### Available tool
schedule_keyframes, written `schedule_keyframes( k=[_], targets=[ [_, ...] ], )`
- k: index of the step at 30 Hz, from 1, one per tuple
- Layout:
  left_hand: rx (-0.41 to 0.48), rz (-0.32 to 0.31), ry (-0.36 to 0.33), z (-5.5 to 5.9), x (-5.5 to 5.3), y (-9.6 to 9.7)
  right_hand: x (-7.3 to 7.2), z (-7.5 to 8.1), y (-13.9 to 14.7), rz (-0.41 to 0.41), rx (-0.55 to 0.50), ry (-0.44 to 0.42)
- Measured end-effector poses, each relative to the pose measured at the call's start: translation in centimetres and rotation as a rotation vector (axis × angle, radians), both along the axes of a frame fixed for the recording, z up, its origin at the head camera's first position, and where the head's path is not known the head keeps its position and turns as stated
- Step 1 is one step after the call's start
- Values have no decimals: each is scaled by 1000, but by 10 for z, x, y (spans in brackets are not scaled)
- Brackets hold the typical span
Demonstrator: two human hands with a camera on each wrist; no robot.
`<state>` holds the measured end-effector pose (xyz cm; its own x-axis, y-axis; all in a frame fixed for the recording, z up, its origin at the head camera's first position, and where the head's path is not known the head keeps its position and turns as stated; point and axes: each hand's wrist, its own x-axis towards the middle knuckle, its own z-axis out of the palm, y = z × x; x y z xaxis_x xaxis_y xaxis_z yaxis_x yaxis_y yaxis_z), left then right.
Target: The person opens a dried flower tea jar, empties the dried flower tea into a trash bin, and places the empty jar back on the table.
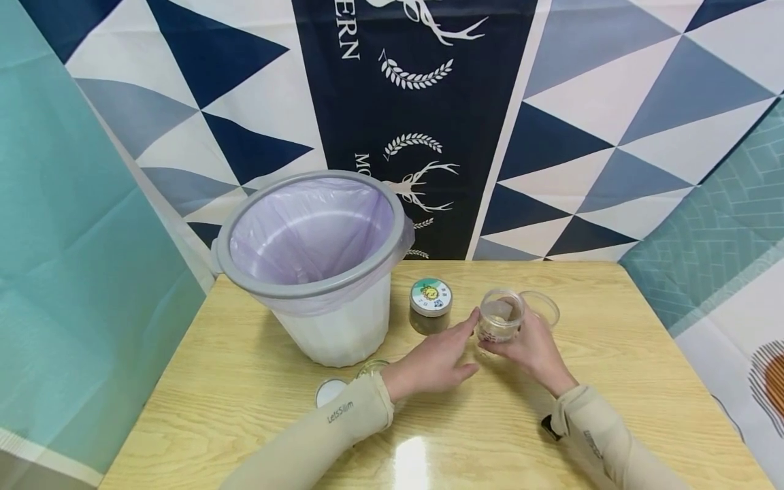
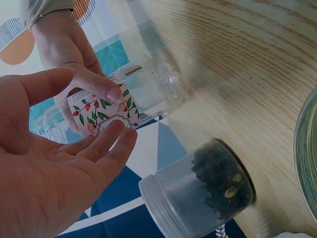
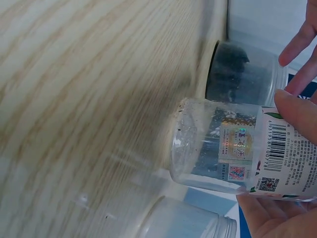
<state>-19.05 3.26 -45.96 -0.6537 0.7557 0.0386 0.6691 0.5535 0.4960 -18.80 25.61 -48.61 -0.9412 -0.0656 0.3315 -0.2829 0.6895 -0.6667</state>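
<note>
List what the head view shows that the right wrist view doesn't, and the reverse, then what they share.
Only the head view: the bin with its purple liner, the printed lid on the dark-filled jar, and both sleeves.

Only the right wrist view: the readable barcode on the held jar, plus a sticker seen on that jar.

Both: the held jar, the right hand gripping it, part of the left hand, the dark-filled jar's side, another clear jar, and the table.
</note>
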Motion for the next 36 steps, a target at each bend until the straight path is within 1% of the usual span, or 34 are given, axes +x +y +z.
schedule_keyframes(
  k=[7,11,17,22,29,36],
  targets=[
    [-10,-13,17,-1,-3,3,-2,-2,3,-10,1,-49],
    [-20,-10,28,-2,-3,5,-3,-3,4,-11,-9,-63],
    [-28,-21,8,0,-3,7,-4,-6,7,-14,-44,-77],
    [-51,-28,4,-2,-3,10,-5,-6,11,-21,-62,-101],
    [-65,-23,7,-5,-5,18,-2,-2,16,-59,-34,-128],
    [-76,-30,-5,-6,-5,24,-1,-2,23,-70,-11,-120]
  ],
)
